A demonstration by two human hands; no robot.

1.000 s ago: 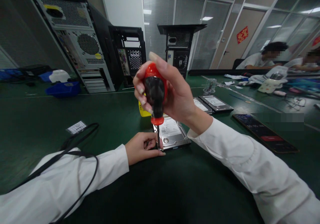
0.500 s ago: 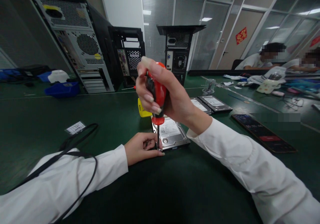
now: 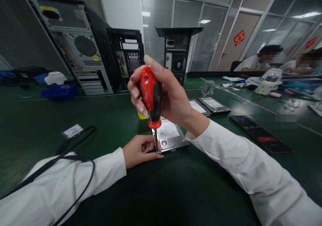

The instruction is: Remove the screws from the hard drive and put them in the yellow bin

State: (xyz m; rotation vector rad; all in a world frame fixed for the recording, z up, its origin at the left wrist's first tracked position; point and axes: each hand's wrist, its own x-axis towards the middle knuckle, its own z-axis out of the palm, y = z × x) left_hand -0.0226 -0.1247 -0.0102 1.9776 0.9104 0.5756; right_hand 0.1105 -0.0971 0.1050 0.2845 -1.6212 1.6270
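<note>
My right hand (image 3: 173, 95) is closed around the red and black handle of a screwdriver (image 3: 150, 95), held upright with its shaft pointing down. The tip meets the near left corner of a hard drive (image 3: 173, 136), which lies label side up on the green table. At that same corner my left hand (image 3: 142, 150) is closed, thumb and fingers gripping the drive's edge around the screwdriver tip. Whether a screw sits under the tip is too small to tell. Behind the drive, a yellow object (image 3: 142, 114) is partly hidden by my right hand.
Two more hard drives (image 3: 213, 105) lie behind to the right, near a phone (image 3: 260, 133) and a clear cup (image 3: 208, 87). Computer cases (image 3: 93, 48) stand at the back. A blue tray (image 3: 59, 92) is at left. A black cable (image 3: 94, 172) crosses my left sleeve. People (image 3: 261, 59) sit far right.
The screwdriver handle has turned within my right hand, and my fingers around it have loosened and shifted. My left hand and the drive keep their places; the whole view shifts slightly.
</note>
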